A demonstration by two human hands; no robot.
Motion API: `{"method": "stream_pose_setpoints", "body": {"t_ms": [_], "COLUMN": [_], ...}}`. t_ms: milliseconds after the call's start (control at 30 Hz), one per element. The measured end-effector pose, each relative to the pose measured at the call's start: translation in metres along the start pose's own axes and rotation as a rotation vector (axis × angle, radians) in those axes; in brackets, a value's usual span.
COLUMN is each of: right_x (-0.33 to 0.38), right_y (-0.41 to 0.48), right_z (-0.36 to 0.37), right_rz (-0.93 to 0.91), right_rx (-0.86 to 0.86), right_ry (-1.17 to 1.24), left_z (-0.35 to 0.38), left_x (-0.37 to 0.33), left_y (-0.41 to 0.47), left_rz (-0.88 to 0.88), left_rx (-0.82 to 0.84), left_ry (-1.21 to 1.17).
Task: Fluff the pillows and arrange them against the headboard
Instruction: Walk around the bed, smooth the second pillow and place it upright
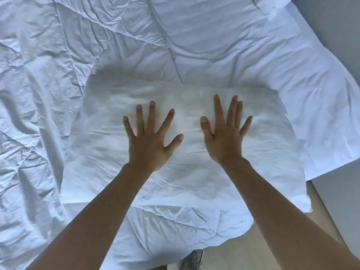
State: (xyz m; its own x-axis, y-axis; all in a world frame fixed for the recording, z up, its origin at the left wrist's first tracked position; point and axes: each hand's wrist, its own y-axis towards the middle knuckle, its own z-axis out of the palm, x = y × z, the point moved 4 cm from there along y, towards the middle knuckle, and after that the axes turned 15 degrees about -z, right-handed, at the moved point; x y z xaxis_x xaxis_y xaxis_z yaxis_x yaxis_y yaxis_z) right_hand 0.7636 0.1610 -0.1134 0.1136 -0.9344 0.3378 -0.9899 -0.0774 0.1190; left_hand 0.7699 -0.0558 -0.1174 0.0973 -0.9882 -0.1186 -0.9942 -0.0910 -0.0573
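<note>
A white pillow (194, 172) lies flat on the crumpled white duvet (58, 94) near the bed's corner. My left hand (151, 141) is spread flat on the pillow's middle, fingers apart, palm down. My right hand (226, 137) lies flat beside it on the pillow, fingers also spread. Neither hand grips anything. A second white pillow (272, 4) shows only as a corner at the top right. No headboard is in view.
The duvet hangs over the bed's near edge above a light wooden floor (243, 256). A shoe (192, 260) shows at the bottom. A grey wall (335, 36) runs along the bed's right side, with a white sheet (321, 114) beside it.
</note>
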Motion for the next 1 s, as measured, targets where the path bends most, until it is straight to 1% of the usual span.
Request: {"method": "stream_pose_setpoints", "body": {"t_ms": [33, 67, 133, 167, 267, 367, 500, 600, 700, 800, 867, 900, 1000], "right_x": [0.017, 0.025, 0.018, 0.011, -0.003, -0.005, 0.001, 0.005, 0.002, -0.009, -0.026, -0.040, -0.107], "right_y": [0.010, 0.013, 0.012, 0.007, 0.008, 0.011, 0.016, 0.029, 0.069, 0.127, 0.159, 0.169, 0.171], "right_z": [0.014, 0.031, 0.065, 0.077, 0.113, 0.132, 0.124, 0.107, 0.089, 0.082, 0.088, 0.091, 0.083], "right_rz": [-0.114, -0.164, -0.130, -0.110, -0.102, -0.092, -0.066, -0.066, -0.115, -0.094, -0.073, -0.068, 0.052], "right_rx": [0.060, 0.133, 0.233, 0.251, 0.255, 0.263, 0.320, 0.335, 0.348, 0.409, 0.503, 0.563, 0.692], "right_ry": [-0.054, -0.102, -0.162, -0.183, -0.214, -0.211, -0.200, -0.178, -0.189, -0.176, -0.161, -0.169, -0.220], "left_z": [0.008, 0.020, 0.049, 0.061, 0.095, 0.112, 0.108, 0.090, 0.071, 0.062, 0.062, 0.061, 0.056], "left_x": [-0.017, -0.024, -0.018, -0.012, -0.003, -0.004, -0.005, -0.011, -0.021, -0.025, -0.015, -0.003, 0.045], "left_y": [0.011, 0.020, 0.034, 0.034, 0.041, 0.048, 0.052, 0.067, 0.114, 0.189, 0.230, 0.243, 0.253], "left_rz": [0.053, 0.060, 0.013, -0.005, 0.008, 0.029, 0.056, 0.096, 0.151, 0.104, 0.068, 0.069, 0.073], "left_rx": [0.024, 0.069, 0.166, 0.192, 0.200, 0.210, 0.234, 0.225, 0.236, 0.331, 0.409, 0.421, 0.339], "left_ry": [0.036, 0.063, 0.092, 0.088, 0.065, 0.052, 0.058, 0.029, 0.078, 0.165, 0.192, 0.187, 0.152]}}
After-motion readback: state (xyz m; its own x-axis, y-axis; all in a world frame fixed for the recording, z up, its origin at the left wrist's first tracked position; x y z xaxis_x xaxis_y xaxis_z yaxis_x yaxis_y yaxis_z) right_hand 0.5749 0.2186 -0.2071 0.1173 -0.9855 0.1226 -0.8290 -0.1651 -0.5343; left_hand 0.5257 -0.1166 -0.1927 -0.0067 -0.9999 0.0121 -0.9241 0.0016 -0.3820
